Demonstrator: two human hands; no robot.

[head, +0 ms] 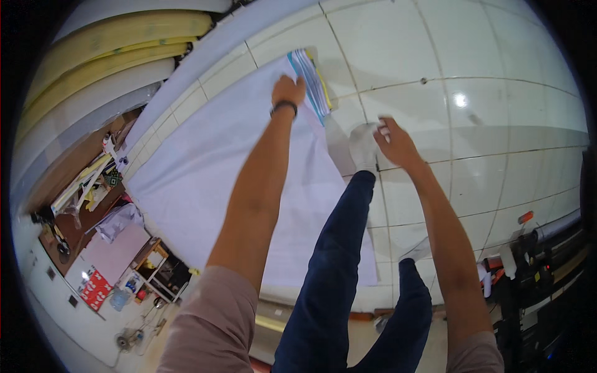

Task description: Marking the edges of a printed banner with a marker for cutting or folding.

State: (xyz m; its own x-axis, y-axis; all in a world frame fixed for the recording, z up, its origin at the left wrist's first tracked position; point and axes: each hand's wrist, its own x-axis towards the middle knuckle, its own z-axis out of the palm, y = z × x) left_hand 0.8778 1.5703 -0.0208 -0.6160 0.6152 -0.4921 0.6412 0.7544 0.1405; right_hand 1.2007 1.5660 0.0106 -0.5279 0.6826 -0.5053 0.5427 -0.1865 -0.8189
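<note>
A large white sheet [200, 172], perhaps fabric or banner material, lies spread on the tiled floor. Its far right end is gathered into a layered, folded strip [313, 86] with blue and yellow edges. My left hand [288, 92], with a dark band at the wrist, rests on the sheet just left of that strip; whether its fingers pinch the material is unclear. Over the tiles to the right, my right hand [396, 143] has loosely bent fingers, slightly apart and holding nothing. Near its fingertips is my forward foot [363, 145] in a pale sock.
Long yellow and white rolls [126, 35] line the upper left. A long pale roll [247, 39] runs along the sheet's far side. Black equipment [536, 279] stands at the lower right, near an orange-handled tool [525, 217]. A small fan [125, 341] sits at lower left.
</note>
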